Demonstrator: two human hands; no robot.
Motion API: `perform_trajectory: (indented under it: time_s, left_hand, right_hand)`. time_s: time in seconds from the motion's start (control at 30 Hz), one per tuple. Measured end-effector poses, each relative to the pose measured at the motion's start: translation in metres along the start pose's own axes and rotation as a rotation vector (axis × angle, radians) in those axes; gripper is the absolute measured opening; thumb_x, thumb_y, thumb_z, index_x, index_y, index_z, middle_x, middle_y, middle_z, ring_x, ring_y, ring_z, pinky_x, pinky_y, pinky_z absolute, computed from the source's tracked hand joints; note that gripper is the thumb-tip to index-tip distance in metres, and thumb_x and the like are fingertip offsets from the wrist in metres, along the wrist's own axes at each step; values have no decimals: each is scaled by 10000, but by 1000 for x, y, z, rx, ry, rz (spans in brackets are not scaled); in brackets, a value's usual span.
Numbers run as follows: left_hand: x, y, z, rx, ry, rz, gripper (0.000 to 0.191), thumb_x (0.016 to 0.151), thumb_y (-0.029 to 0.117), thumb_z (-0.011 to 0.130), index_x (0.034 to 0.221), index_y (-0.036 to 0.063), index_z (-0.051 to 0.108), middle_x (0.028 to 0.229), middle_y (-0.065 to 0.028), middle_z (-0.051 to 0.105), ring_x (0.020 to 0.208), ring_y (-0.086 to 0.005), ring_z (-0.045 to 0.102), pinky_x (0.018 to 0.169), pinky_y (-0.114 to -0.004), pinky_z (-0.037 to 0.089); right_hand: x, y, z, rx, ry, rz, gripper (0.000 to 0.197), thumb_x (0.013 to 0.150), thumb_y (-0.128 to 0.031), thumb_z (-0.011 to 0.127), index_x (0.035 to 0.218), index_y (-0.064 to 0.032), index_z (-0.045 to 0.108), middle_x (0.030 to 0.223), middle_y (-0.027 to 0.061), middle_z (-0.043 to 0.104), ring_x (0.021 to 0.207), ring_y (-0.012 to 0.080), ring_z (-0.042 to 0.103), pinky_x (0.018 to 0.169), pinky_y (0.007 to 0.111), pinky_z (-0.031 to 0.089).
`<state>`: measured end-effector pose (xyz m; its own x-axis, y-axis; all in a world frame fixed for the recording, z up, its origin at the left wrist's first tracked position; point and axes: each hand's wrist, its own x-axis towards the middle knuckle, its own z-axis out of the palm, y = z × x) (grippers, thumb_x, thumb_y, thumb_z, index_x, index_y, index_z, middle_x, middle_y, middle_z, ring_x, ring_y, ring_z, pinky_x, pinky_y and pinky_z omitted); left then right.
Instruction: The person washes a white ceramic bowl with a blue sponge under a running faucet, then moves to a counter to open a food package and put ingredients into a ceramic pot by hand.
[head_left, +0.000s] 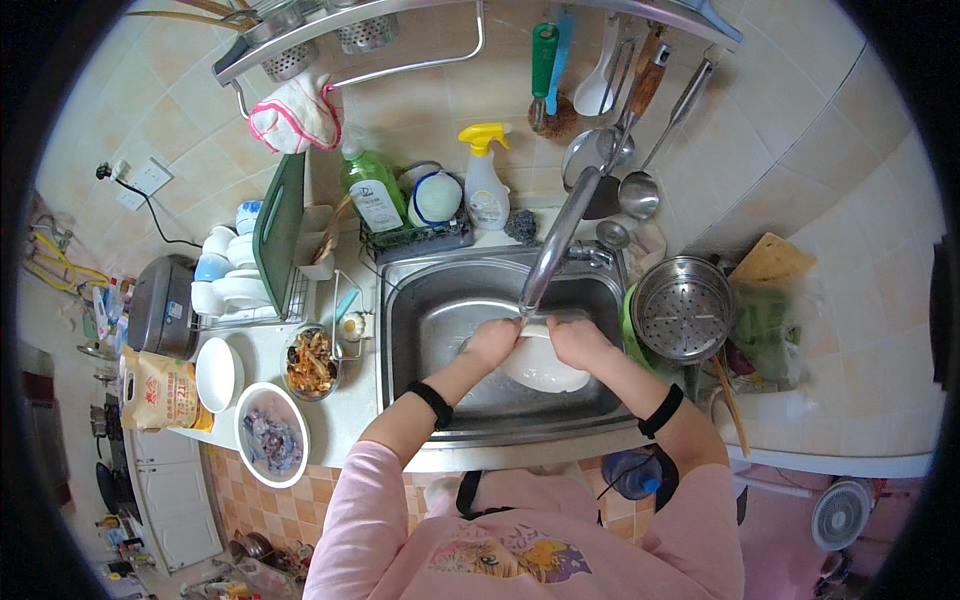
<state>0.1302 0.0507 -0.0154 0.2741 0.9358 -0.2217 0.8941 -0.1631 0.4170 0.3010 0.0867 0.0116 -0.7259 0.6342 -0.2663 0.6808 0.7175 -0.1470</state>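
Both of my hands are over the stainless steel sink (427, 330), holding one white bowl (546, 369) between them. My left hand (495, 342) grips the bowl's far left edge. At the far right edge, my right hand (579, 343) has hold of it. The bowl is tilted, and its smooth, wet-looking surface faces me. Just above its far rim hangs the outlet of the curved metal faucet (561, 240). Whether water is running is hard to tell. My fingertips are partly hidden behind the bowl.
Left of the sink stand a glass bowl of food (312, 363), a white bowl (220, 375) and a white basin (271, 435) at the counter edge. A steamer pot (682, 309) is on the right. Behind are green detergent (375, 193) and a spray bottle (486, 184).
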Motion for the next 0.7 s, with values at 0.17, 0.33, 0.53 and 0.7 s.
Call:
perform_trajectory:
  time_s: [0.17,0.33,0.53,0.7]
  left_hand:
    - [15,20,5,19,-30,106,173,750,200,472,835,57,519,753,-162,565,724,-309,554,617,-396,437]
    - [24,7,29,-156,97,168,238,740,204,485,925,64,539,784,-177,566,734,-318,547,648,-393,429]
    - [15,-40,47,-543,-84,-214,323,770,254,480,971,5,521,837,-182,567,770,-272,555,676,-332,417]
    - [1,-58,47,-751,-62,-174,296,794,184,474,1039,19,472,882,-129,561,801,-209,535,706,-312,405]
  right_hand:
    - [-10,7,3,25,-39,64,230,726,-92,389,890,46,472,668,181,578,599,291,582,534,379,464]
    - [-14,9,4,74,-66,128,249,709,-77,400,913,47,470,666,175,576,608,297,578,535,393,460]
    - [-14,6,10,151,50,145,234,703,-69,400,900,45,457,672,192,575,618,305,583,553,396,464]
    - [-5,-5,5,121,75,82,209,712,-75,397,883,29,457,653,184,572,596,308,578,532,399,460]
